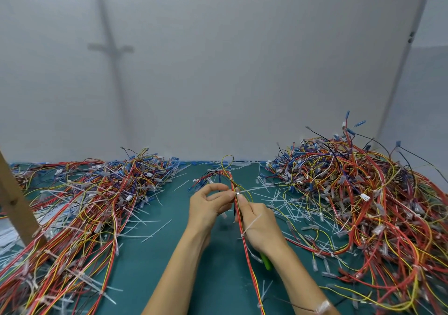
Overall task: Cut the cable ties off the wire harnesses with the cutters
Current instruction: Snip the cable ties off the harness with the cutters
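A wire harness [245, 240] of red, yellow and black wires runs from the bottom edge up the middle of the green mat. My left hand [208, 203] pinches it near its top bend, fingertips at a white cable tie [244, 190]. My right hand [260, 225] grips the cutters [266, 262]; their green handle sticks out under the wrist and the metal tip meets the tie beside my left fingertips. Another white tie [251, 225] crosses the harness over my right hand.
A big tangle of harnesses [80, 208] covers the left of the mat [169, 254]. A taller heap [363, 193] fills the right. Cut white ties [286, 203] litter the middle. A wooden post [14, 205] leans at the left edge. A grey wall stands behind.
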